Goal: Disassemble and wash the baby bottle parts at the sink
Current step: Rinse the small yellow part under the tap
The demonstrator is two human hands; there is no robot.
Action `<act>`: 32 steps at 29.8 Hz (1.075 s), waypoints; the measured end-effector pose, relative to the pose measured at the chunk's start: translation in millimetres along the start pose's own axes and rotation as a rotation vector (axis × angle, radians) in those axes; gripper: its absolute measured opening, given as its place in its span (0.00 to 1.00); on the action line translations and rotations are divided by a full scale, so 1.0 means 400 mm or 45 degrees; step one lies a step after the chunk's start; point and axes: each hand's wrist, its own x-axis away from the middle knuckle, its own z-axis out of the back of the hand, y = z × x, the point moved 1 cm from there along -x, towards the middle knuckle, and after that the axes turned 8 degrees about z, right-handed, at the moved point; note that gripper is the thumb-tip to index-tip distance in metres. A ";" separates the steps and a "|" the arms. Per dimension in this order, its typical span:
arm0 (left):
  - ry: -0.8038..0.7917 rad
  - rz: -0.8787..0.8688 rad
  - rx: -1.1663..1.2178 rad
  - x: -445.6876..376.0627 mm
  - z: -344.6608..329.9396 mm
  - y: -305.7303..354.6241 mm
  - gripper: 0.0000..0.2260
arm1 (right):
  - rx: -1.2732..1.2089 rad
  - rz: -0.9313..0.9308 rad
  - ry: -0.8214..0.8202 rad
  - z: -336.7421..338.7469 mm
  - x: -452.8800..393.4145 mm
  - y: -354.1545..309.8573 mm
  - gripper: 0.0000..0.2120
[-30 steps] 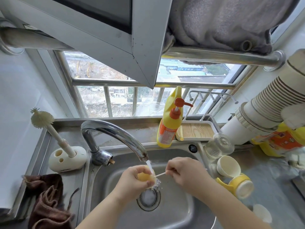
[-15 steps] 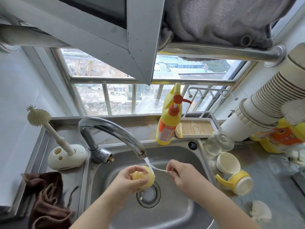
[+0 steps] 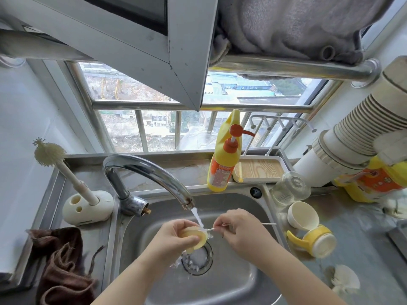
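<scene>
Two hands [image 3: 206, 234], round yellow cap [image 3: 197, 237]

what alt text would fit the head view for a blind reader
Over a steel sink, a left hand holds a pale yellow round bottle part under the running chrome tap while the right hand pinches a thin white stick-like brush against it.

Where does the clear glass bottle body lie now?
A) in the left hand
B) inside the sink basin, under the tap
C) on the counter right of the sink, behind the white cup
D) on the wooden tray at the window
C: the clear glass bottle lies on the counter right of the sink, just behind the white cup, not on the tray.
</scene>
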 end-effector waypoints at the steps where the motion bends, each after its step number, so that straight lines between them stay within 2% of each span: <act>1: 0.010 -0.008 -0.034 0.000 -0.004 0.001 0.14 | 0.036 0.016 -0.004 -0.003 -0.004 -0.008 0.08; 5: 0.067 -0.054 -0.109 0.002 -0.007 0.007 0.11 | 0.182 0.040 0.017 -0.010 -0.017 -0.031 0.10; 8: 0.079 -0.090 -0.157 -0.002 -0.008 0.016 0.11 | 0.174 0.007 0.085 -0.010 -0.022 -0.029 0.10; 12: 0.085 -0.157 -0.205 -0.003 -0.007 0.015 0.10 | 0.197 0.090 0.091 -0.024 -0.033 -0.056 0.10; 16: 0.178 -0.153 -0.262 -0.007 0.008 0.016 0.10 | 0.151 -0.025 0.058 -0.006 -0.039 -0.007 0.09; 20: 0.125 -0.195 -0.299 -0.006 0.003 0.029 0.10 | 0.137 0.062 0.032 -0.007 -0.055 -0.028 0.09; 25: 0.079 -0.210 -0.276 -0.002 0.012 0.035 0.09 | 0.007 -0.041 0.011 0.030 -0.046 0.029 0.09; 28: 0.060 -0.209 -0.311 0.001 -0.010 0.045 0.06 | -0.079 0.034 0.021 0.020 -0.056 0.000 0.08; 32: 0.106 -0.186 -0.237 0.004 -0.016 0.050 0.07 | 0.052 0.124 0.000 0.020 -0.076 -0.023 0.09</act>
